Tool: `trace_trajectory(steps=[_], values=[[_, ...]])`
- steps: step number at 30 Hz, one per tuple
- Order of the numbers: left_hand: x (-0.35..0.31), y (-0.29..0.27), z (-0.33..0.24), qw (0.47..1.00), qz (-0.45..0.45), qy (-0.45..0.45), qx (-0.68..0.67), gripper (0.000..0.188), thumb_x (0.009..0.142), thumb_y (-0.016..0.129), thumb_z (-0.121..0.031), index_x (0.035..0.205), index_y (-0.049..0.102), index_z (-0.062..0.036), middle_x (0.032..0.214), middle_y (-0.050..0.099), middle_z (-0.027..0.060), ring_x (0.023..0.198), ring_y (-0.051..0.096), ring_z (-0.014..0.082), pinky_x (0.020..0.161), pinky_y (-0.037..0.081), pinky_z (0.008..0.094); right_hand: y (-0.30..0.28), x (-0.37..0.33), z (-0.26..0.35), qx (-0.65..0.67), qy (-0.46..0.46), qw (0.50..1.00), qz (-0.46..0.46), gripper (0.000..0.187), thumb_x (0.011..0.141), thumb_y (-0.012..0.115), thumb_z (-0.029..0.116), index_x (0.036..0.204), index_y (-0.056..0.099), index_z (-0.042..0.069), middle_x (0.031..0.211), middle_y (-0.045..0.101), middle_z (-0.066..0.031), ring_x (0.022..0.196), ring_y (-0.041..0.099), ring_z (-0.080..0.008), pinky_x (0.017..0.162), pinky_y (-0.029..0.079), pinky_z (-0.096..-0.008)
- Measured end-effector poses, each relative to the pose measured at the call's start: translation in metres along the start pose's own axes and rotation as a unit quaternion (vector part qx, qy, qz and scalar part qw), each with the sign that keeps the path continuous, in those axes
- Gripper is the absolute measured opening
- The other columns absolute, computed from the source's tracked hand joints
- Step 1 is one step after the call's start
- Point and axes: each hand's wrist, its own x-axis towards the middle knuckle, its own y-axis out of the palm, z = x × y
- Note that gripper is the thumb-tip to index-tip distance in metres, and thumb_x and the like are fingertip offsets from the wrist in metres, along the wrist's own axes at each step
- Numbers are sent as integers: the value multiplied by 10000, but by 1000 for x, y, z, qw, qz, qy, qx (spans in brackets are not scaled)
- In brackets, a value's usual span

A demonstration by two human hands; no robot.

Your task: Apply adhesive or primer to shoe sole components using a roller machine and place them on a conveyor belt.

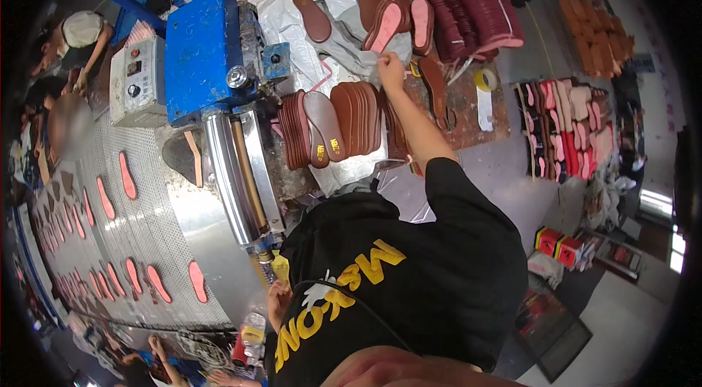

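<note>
My right hand (pixel 392 70) reaches across the bench, its fingers drawn together at the edge of a grey cloth (pixel 349 51), near a pink-faced insole (pixel 384 27). Whatever those fingers pinch is too small to make out. A brown insole (pixel 314 18) lies on the cloth's left end. Closer to me stand stacks of brown insoles (pixel 356 118), with a grey-topped insole (pixel 324 126) leaning among them. My left hand (pixel 277 302) is low beside my body, under a small yellow piece (pixel 280 267); its fingers are mostly hidden.
Left of the stacks stands a blue machine (pixel 201 51) with shiny rollers (pixel 227 175). Beyond it, pink insoles (pixel 105 198) lie spread over a perforated metal surface (pixel 157 219). A tied maroon bundle (pixel 479 3) and a yellow tape roll (pixel 485 79) are at the right. Other people work at far left.
</note>
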Motion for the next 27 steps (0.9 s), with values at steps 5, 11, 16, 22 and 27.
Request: trace_trajectory(steps=[5, 11, 16, 22, 27], values=[[-39, 59, 9, 951, -293, -74, -68, 152, 825, 524, -116, 866, 596, 11, 781, 618, 58, 640, 567, 158, 516, 427, 311, 45, 51, 54, -156, -86, 903, 390, 517, 812, 528, 425, 1112, 571, 6, 1093, 603, -180, 1045, 553, -282, 932, 376, -385], [-17, 138, -14, 833, -473, -211, -197, 130, 747, 488, -17, 835, 584, -19, 658, 592, 96, 543, 549, 216, 511, 437, 323, 62, 73, 17, 116, 368, 879, 280, 603, 645, 782, 353, 939, 524, -106, 870, 617, -147, 719, 598, -206, 613, 529, -371], [-19, 150, -21, 893, -446, 9, 53, 251, 642, 438, 103, 803, 581, -24, 703, 597, 92, 667, 583, 202, 597, 468, 288, 71, 112, -3, 173, 333, 915, 149, 418, 716, 686, 229, 959, 535, -77, 949, 597, -163, 753, 587, -253, 605, 500, -393], [5, 76, -100, 894, -429, 64, -116, 286, 640, 367, 192, 772, 550, 17, 699, 570, 41, 670, 539, 101, 612, 436, 216, 47, 148, -42, 289, 227, 905, 215, 216, 769, 639, 212, 725, 576, 10, 625, 573, -69, 490, 541, -192, 399, 406, -305], [-5, 16, -168, 876, -452, 165, -37, 336, 672, 344, 183, 872, 568, 31, 806, 605, 68, 736, 559, 118, 697, 449, 219, 8, 67, 80, 199, 208, 931, 222, 405, 713, 727, 316, 813, 633, -64, 742, 614, -98, 622, 574, -208, 561, 463, -334]])
